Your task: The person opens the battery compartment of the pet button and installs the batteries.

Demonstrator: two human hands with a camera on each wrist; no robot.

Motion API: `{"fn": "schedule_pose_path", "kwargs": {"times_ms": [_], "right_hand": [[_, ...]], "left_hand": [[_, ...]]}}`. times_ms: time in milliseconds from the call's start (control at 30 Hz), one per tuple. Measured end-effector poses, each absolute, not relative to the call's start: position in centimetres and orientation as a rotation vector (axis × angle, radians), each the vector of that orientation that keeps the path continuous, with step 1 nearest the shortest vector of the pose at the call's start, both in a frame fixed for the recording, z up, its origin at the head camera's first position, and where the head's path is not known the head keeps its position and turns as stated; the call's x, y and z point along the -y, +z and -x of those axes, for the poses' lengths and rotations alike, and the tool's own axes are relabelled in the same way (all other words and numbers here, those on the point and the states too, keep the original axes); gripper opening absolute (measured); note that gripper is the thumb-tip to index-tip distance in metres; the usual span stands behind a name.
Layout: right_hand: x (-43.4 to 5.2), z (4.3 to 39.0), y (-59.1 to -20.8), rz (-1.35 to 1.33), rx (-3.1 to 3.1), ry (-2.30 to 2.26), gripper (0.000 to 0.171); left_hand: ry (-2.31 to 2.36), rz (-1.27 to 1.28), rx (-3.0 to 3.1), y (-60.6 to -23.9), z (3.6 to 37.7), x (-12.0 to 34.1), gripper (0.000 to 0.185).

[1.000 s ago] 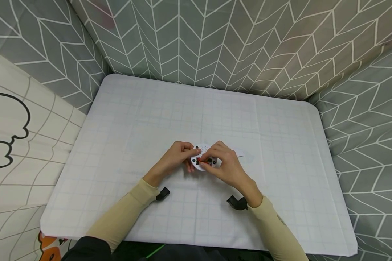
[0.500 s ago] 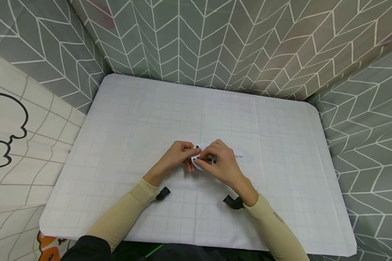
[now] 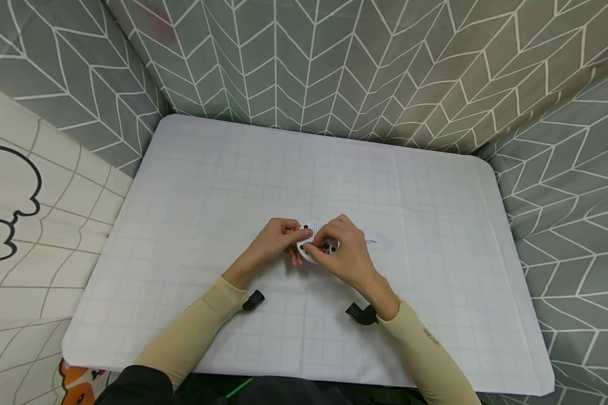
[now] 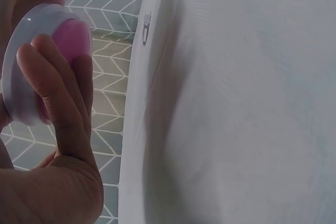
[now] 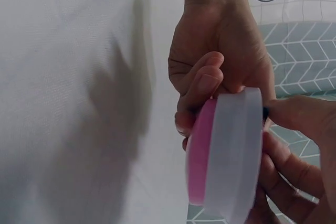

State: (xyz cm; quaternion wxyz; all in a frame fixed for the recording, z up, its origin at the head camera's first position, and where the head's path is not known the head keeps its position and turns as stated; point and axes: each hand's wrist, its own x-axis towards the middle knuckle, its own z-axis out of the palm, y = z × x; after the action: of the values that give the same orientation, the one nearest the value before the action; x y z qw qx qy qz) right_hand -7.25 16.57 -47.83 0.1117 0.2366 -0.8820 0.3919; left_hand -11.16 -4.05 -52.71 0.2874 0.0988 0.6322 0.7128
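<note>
**Both hands on the round disc, right hand drawn in tighter**

Working from the biggest thing down: the white gridded mat [image 3: 233,185] covers the table, smooth and faintly creased, walled in by chevron-patterned grey fabric [image 3: 334,62]. I see my two cream sleeves [image 3: 192,326] reaching to mid-mat.

Since a second ago my right hand [image 3: 347,253] has crept a little leftward and closed in over the disc, hiding more of its top face; the left hand [image 3: 271,244] has hardly shifted. I read that as fine fingertip work on the face, not a lift or a move.

The disc [image 3: 314,243] is held just above the mat between both hands. From the wrist cameras it is a thick, translucent white plastic puck [image 5: 233,150] with a pink back [image 5: 198,150]. My left fingers curl round its rim and back; my right fingertips pinch at small red and black parts on the face, though the head view is too small for me to say exactly what they are.

A thin white strip [image 3: 370,237] lies just beyond my right hand.
</note>
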Motion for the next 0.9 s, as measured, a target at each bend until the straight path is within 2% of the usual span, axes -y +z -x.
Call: {"fn": "schedule_pose_path", "kwargs": {"times_ms": [400, 900], "right_hand": [[-16.53, 7.06, -48.17, -0.551, 2.623, 1.137, 0.041], [-16.34, 6.86, -48.37, -0.450, 2.679, 1.131, 0.045]], "left_hand": [[1.913, -0.259, -1.708, -52.68, 11.23, 3.97, 0.033], [1.906, -0.242, -1.718, -52.38, 11.08, 4.01, 0.033]]}}
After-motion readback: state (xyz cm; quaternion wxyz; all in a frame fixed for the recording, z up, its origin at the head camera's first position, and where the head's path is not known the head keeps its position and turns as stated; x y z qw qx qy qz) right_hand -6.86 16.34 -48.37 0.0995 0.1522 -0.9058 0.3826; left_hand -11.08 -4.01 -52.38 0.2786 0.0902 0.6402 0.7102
